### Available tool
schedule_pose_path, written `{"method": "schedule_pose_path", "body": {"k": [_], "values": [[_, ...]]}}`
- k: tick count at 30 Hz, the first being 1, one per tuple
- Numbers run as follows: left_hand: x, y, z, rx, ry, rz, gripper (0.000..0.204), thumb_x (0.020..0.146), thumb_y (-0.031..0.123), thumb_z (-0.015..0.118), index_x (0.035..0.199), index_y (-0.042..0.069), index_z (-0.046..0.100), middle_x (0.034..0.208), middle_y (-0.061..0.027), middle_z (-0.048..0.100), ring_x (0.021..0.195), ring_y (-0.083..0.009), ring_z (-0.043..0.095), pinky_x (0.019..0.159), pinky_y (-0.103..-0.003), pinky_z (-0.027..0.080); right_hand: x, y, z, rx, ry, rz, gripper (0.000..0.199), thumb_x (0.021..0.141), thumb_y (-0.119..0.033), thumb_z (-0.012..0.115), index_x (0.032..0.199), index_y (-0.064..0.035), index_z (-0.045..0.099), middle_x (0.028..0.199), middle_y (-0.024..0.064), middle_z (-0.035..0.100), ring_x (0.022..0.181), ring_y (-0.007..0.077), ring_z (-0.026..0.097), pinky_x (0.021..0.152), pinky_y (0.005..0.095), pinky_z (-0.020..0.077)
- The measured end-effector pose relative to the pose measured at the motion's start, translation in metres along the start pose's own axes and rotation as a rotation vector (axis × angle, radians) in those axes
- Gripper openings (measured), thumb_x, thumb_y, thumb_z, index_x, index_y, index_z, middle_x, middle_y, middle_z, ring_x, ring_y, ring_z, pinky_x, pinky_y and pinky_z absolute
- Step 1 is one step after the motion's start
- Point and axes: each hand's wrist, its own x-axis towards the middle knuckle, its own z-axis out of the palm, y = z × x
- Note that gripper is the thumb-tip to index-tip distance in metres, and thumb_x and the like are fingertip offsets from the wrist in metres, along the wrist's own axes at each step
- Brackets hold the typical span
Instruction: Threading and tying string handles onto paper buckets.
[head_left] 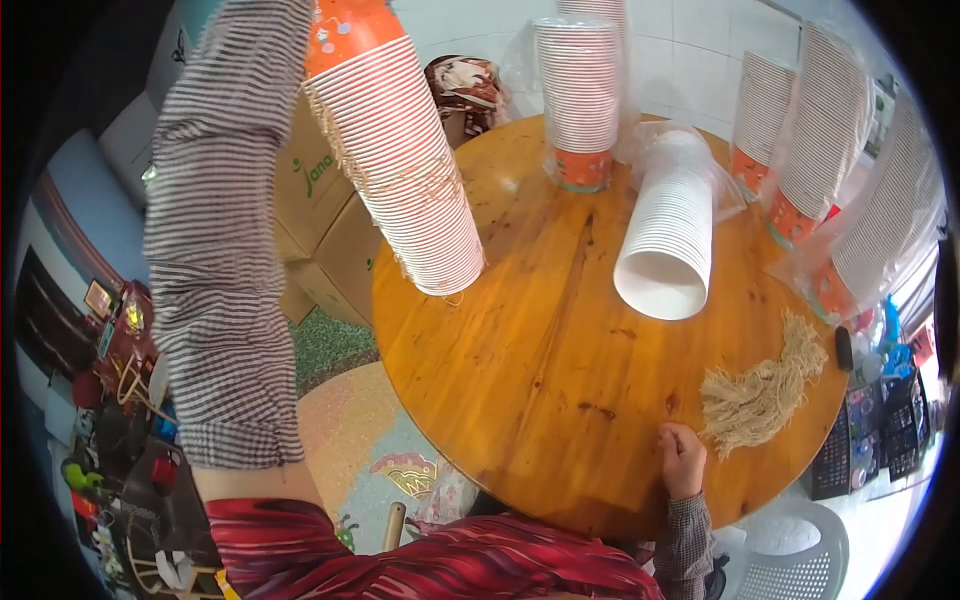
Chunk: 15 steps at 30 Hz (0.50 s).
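My left arm, in a checked sleeve, stretches up the left side past the top edge, so my left hand is out of view. Beside that sleeve a tall stack of nested paper cups (400, 170) leans at the table's left edge. Its upper end is orange, and strands of tan twine (345, 145) hang along it. My right hand (683, 460) rests on the near right part of the table with its fingers curled closed; nothing shows in them. Just right of it lies a loose bundle of tan twine (765, 390).
On the round wooden table (530, 350), a white cup stack (665, 240) lies with its open mouth toward me. Bagged cup stacks (578, 100) stand behind it, with several more (825, 130) along the right edge. Cardboard boxes (315, 190) sit left; a grey plastic chair (795, 555) stands near right.
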Motion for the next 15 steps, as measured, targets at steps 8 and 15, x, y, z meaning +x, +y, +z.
{"method": "schedule_pose_path", "body": {"k": [8,15], "values": [[-0.238,0.112,0.057,-0.287,-0.311,-0.074,0.014,0.084,0.009,0.054,0.093,0.005,0.065,0.095,-0.0145,0.063,0.087,-0.0330,0.062,0.075,-0.043,0.050,-0.001,-0.010,-0.004,0.048,-0.015,-0.027,0.012,0.089,-0.004,0.057,0.095,0.0046,0.063,0.083,0.0149,0.064,0.070,0.0221,0.063,0.064,0.0294,0.0491],[-0.401,0.143,0.068,-0.431,-0.570,-0.412,0.010,0.086,0.007,0.054,0.087,0.002,0.063,0.089,-0.0139,0.062,0.081,-0.0348,0.062,0.070,-0.041,0.050,0.001,-0.016,-0.005,0.002,-0.036,-0.001,0.012,0.089,-0.004,0.058,0.095,0.0035,0.064,0.083,0.0150,0.063,0.071,0.0224,0.063,0.064,0.0292,0.0487]]}}
